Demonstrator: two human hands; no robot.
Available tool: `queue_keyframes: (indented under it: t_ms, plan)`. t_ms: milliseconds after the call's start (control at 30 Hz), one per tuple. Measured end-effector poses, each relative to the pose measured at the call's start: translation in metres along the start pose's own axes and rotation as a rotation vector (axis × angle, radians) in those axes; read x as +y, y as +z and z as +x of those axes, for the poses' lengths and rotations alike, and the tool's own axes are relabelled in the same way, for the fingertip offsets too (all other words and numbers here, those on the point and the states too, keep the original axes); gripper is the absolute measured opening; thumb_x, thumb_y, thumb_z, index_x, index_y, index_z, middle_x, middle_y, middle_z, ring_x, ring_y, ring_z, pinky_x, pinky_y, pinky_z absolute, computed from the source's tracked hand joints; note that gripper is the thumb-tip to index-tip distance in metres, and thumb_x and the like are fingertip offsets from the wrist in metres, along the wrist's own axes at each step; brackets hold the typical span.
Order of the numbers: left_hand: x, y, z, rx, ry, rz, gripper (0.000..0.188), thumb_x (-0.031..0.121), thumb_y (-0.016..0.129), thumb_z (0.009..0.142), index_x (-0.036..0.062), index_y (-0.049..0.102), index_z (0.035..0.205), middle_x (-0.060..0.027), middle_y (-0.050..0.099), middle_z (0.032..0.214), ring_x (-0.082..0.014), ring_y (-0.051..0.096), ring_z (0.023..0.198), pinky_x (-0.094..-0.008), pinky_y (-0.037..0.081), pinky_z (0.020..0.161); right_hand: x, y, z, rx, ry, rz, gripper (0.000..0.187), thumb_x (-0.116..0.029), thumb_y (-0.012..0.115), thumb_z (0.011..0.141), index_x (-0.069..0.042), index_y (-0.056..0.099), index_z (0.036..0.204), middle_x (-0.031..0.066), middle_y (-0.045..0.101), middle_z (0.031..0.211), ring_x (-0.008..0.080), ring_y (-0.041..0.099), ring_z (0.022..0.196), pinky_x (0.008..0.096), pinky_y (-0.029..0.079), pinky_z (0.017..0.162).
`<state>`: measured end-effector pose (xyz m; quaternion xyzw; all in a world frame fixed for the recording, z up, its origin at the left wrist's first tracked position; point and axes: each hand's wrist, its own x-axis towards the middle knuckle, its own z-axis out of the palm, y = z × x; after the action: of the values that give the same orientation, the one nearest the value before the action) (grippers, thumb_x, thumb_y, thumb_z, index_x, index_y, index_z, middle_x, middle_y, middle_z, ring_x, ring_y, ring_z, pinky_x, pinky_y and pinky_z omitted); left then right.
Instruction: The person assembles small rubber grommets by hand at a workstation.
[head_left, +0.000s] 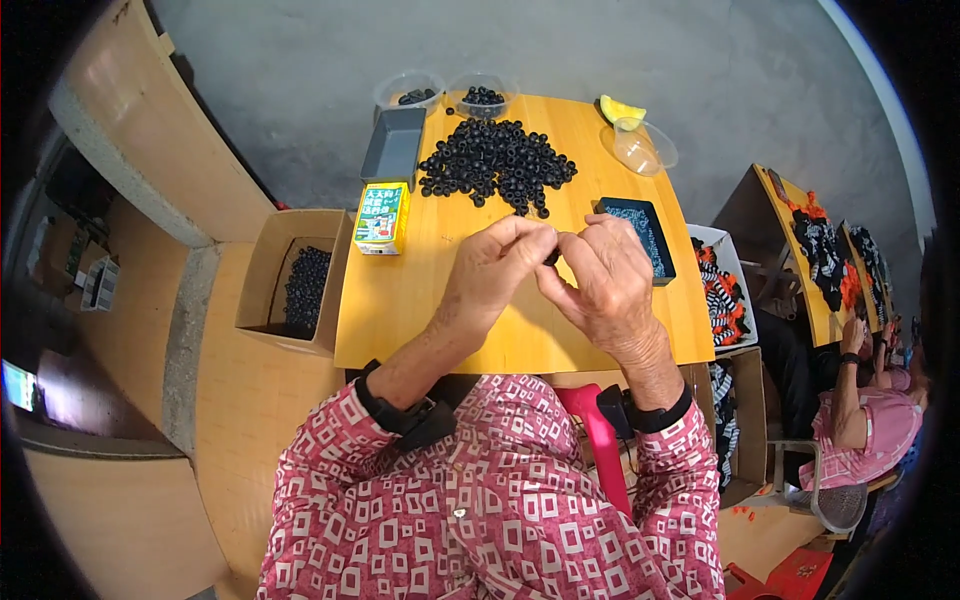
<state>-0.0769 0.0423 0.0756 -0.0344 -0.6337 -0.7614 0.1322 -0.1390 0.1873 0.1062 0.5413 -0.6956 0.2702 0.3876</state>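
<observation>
My left hand [485, 275] and my right hand [608, 278] meet over the near half of the wooden table, fingertips touching. A small black piece [552, 257] shows between my right thumb and forefinger; most of it is covered. My left thumb and forefinger are pinched together, and whatever they hold is hidden. Just beyond my hands lies a heap of small black ring-shaped pieces [497, 160], several with a visible hole. To the right of my right hand sits a dark shallow tray [668, 272] with many tiny pale bits in it.
Left of the heap are a grey tray [392, 147] and a yellow-green box [381, 222]. Two clear bowls [407, 88] with black pieces stand behind. A clear cup [640, 150] lies at the back right. Cartons [262, 265] flank the table; a person [865, 425] sits far right.
</observation>
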Motion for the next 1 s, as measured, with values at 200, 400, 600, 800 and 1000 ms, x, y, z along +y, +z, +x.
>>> queue_keyframes:
  t_ms: [200, 400, 600, 800, 1000]
  plan:
    - [0.006, -0.016, 0.000, -0.093, -0.079, 0.329, 0.023, 0.018, 0.064, 0.092, -0.0014, 0.067, 0.104, -0.0011, 0.068, 0.089, -0.0071, 0.060, 0.082, -0.0226, 0.047, 0.073, 0.000, -0.002, -0.005, -0.138, -0.004, -0.041, 0.022, -0.008, 0.075, 0.068, -0.004, 0.056, 0.078, 0.0094, 0.048, 0.070, 0.0273, 0.053, 0.069, 0.0383, 0.046, 0.066]
    - [-0.002, -0.013, -0.005, -0.103, -0.149, 0.141, 0.018, 0.015, 0.064, 0.092, 0.0011, 0.068, 0.103, -0.0012, 0.068, 0.094, -0.0078, 0.059, 0.090, -0.0228, 0.046, 0.083, 0.004, -0.007, -0.006, -0.191, 0.056, 0.025, 0.022, -0.013, 0.075, 0.071, -0.007, 0.056, 0.079, 0.0070, 0.049, 0.070, 0.0264, 0.054, 0.069, 0.0375, 0.044, 0.064]
    - [-0.006, -0.006, -0.007, -0.092, -0.144, -0.015, 0.020, 0.017, 0.064, 0.091, -0.0006, 0.069, 0.100, -0.0022, 0.068, 0.090, -0.0085, 0.060, 0.085, -0.0241, 0.047, 0.079, 0.007, -0.012, -0.007, -0.233, 0.085, 0.036, 0.023, -0.020, 0.075, 0.073, -0.007, 0.057, 0.079, 0.0058, 0.049, 0.070, 0.0257, 0.054, 0.068, 0.0374, 0.043, 0.065]
    - [-0.006, -0.008, -0.006, -0.047, -0.125, 0.138, 0.024, 0.020, 0.059, 0.096, -0.0001, 0.066, 0.107, -0.0039, 0.068, 0.096, -0.0095, 0.060, 0.091, -0.0248, 0.046, 0.084, 0.011, -0.014, -0.009, -0.267, 0.035, -0.001, 0.025, -0.021, 0.076, 0.073, -0.007, 0.056, 0.076, 0.0059, 0.049, 0.069, 0.0254, 0.054, 0.068, 0.0374, 0.043, 0.065]
    - [0.001, 0.001, 0.000, -0.048, -0.121, 0.056, 0.036, 0.029, 0.050, 0.101, -0.0020, 0.060, 0.117, -0.0064, 0.064, 0.109, -0.0113, 0.058, 0.100, -0.0258, 0.045, 0.090, 0.005, -0.007, -0.009, -0.253, 0.003, 0.014, 0.024, -0.021, 0.076, 0.072, -0.005, 0.058, 0.078, 0.0063, 0.052, 0.070, 0.0250, 0.056, 0.066, 0.0370, 0.044, 0.061]
